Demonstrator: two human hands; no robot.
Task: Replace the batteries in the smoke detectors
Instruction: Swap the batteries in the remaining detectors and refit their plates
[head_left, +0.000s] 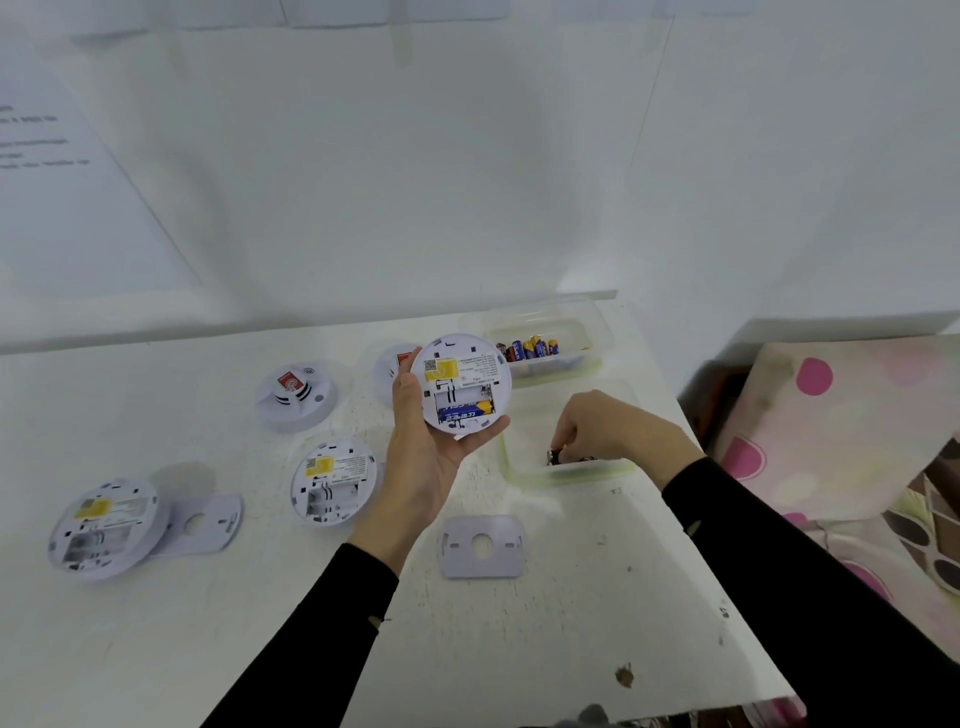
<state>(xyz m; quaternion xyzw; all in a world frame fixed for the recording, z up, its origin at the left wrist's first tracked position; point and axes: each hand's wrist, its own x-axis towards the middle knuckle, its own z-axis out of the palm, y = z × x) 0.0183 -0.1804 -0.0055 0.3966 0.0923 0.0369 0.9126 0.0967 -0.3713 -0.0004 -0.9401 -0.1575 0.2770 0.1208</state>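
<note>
Right fingers (565, 435) pinch a half-hidden battery (554, 457) inside the tub (519, 479); left fingers (480, 435) grip the detector (465, 382).

Single head-worn wide-angle view, forward and down, close over the white table (156, 649)

white detectors (460, 383), blue/yellow battery (464, 412), pink-dotted fabric (831, 426), black sleeves (332, 623)

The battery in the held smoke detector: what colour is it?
The battery is blue with a yellow end; head view.
</note>
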